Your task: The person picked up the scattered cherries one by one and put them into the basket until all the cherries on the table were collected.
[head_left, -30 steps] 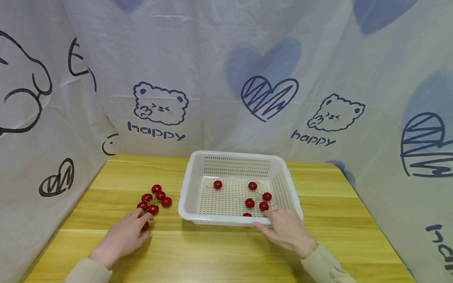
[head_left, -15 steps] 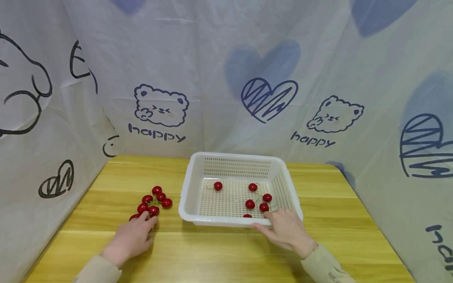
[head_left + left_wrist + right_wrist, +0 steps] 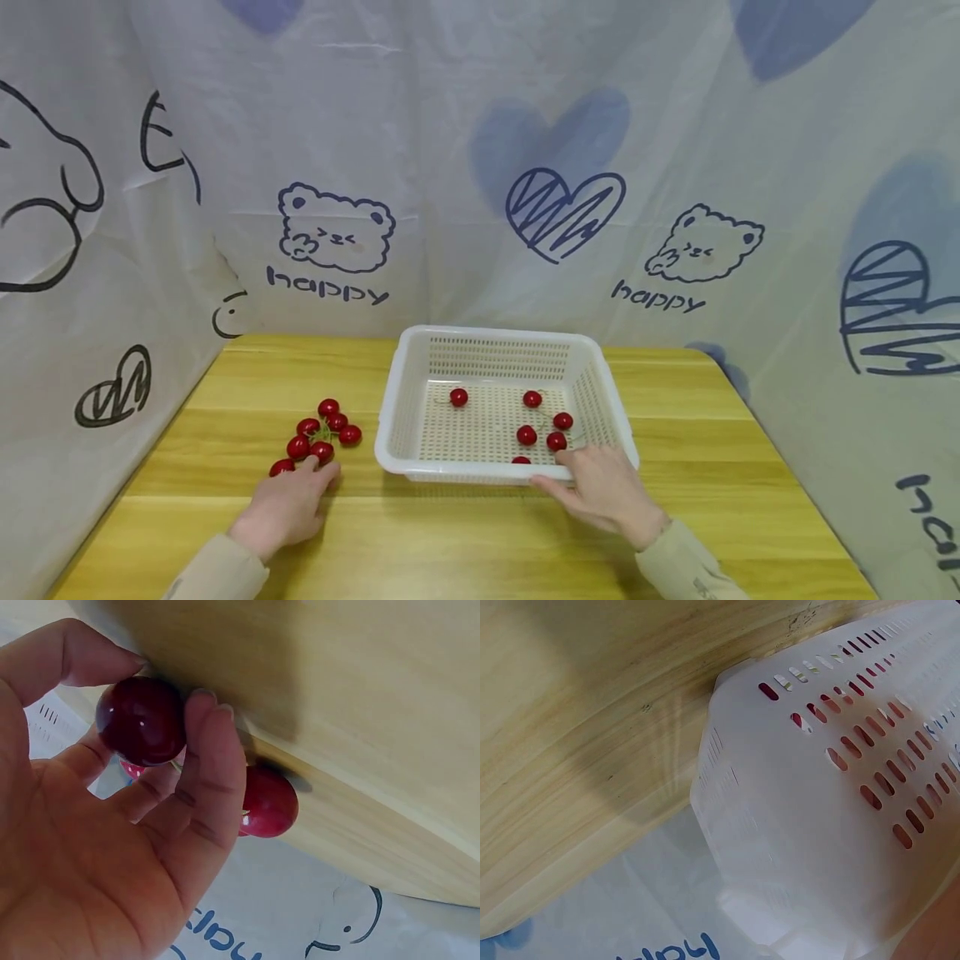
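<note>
My left hand (image 3: 285, 508) is at the front of a cluster of red cherries (image 3: 297, 448) on the table. In the left wrist view, a dark red cherry (image 3: 141, 721) sits between its thumb and curled fingers, while another cherry (image 3: 271, 801) shows just beyond the fingertips. My right hand (image 3: 603, 492) grips the front rim of a white perforated plastic basket (image 3: 465, 472), thumb outside and fingers over the edge. Several cherries (image 3: 527, 435) lie apart on the basket floor, one partly hidden by the front rim. Through the slots in the basket wall (image 3: 787, 802), the right wrist view shows reddish patches.
A yellow wood-grain table (image 3: 420, 542) carries everything. Behind and beside it hangs a pale sheet (image 3: 450, 167) with printed bears and hearts. The basket stands a short way right of the cherry cluster.
My left hand has shifted right along the front of the cluster, uncovering a cherry at its lower left. My right hand stays on the basket rim.
</note>
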`<state>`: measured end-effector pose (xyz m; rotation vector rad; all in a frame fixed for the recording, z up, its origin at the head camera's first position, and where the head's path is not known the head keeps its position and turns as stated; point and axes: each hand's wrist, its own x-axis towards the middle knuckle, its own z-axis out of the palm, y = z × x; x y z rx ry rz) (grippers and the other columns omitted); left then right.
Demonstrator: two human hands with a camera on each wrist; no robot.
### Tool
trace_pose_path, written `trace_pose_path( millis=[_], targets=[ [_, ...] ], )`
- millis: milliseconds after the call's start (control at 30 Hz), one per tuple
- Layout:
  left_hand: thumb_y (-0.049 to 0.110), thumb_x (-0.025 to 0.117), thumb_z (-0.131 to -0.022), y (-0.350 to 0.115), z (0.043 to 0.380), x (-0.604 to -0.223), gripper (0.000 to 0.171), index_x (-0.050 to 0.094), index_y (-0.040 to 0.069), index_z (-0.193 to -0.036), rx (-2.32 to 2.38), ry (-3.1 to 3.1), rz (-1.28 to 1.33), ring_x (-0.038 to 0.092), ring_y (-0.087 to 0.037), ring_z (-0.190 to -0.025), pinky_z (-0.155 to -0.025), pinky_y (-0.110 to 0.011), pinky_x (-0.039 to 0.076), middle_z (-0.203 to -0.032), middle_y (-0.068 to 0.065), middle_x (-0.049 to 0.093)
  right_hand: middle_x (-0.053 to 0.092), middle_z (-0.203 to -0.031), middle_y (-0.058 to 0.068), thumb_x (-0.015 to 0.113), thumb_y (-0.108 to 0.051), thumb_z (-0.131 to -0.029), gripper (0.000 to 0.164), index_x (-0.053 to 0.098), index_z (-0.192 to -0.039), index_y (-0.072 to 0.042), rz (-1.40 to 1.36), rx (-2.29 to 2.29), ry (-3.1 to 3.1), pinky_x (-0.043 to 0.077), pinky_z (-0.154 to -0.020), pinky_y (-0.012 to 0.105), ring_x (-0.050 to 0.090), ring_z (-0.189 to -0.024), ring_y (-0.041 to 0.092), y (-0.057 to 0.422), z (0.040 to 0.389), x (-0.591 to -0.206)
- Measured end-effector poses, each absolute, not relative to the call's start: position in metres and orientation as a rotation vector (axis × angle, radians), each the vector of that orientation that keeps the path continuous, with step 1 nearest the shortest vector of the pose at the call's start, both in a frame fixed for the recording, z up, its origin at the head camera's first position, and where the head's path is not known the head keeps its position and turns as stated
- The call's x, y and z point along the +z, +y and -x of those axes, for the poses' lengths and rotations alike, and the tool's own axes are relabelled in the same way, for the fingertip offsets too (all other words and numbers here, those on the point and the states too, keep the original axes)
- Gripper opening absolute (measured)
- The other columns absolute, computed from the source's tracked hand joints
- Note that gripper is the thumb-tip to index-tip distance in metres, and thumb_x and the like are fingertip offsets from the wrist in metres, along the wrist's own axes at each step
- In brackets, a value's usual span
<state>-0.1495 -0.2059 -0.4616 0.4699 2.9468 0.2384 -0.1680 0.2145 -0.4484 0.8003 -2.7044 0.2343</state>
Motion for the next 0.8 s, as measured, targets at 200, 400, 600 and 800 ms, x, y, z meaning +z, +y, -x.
trace_pose_path(
  millis=[200,400,600,800],
  targets=[
    [0.005,0.073,-0.072,-0.2053,0.1491,-0.464,0.032,0.052,0.017,-0.093,0.232,2.959,-0.496,0.048,-0.021,-0.062,-0.053,-0.041,0.046,-0.082,-0.004,0.051,0.029,-0.047,-0.013,0.05,-0.065,-0.087,0.046,0.045,-0.062,-0.027,-0.781,0.218,-2.734,0.021,-0.039,0.021,0.027,-0.042,0.003,0.2141,0.1673,-0.4487],
    [0.004,0.072,-0.072,-0.2056,0.1494,-0.4648,0.029,0.049,0.016,-0.083,0.211,2.968,-0.538,0.046,-0.02,-0.062,-0.053,-0.04,0.045,-0.073,-0.001,0.048,0.026,-0.047,-0.013,0.049,-0.065,-0.087,0.046,0.042,-0.061,-0.027,-0.773,0.227,-2.733,0.02,-0.039,0.021,0.025,-0.042,0.003,0.2151,0.1669,-0.4486],
    [0.003,0.07,-0.073,-0.2059,0.149,-0.4642,0.025,0.049,0.017,-0.077,0.233,2.951,-0.52,0.044,-0.018,-0.059,-0.052,-0.038,0.043,-0.065,0.002,0.046,0.024,-0.047,-0.014,0.05,-0.064,-0.087,0.047,0.041,-0.06,-0.027,-0.78,0.243,-2.719,0.018,-0.039,0.021,0.023,-0.042,0.002,0.2144,0.167,-0.4487],
    [0.004,0.069,-0.075,-0.2032,0.1506,-0.4617,0.022,0.051,0.017,-0.074,0.29,2.943,-0.518,0.043,-0.017,-0.058,-0.053,-0.035,0.041,-0.062,0.004,0.045,0.022,-0.048,-0.013,0.05,-0.064,-0.087,0.047,0.04,-0.06,-0.027,-0.778,0.246,-2.722,0.017,-0.039,0.021,0.022,-0.043,0.002,0.2142,0.1663,-0.4482]
  ],
)
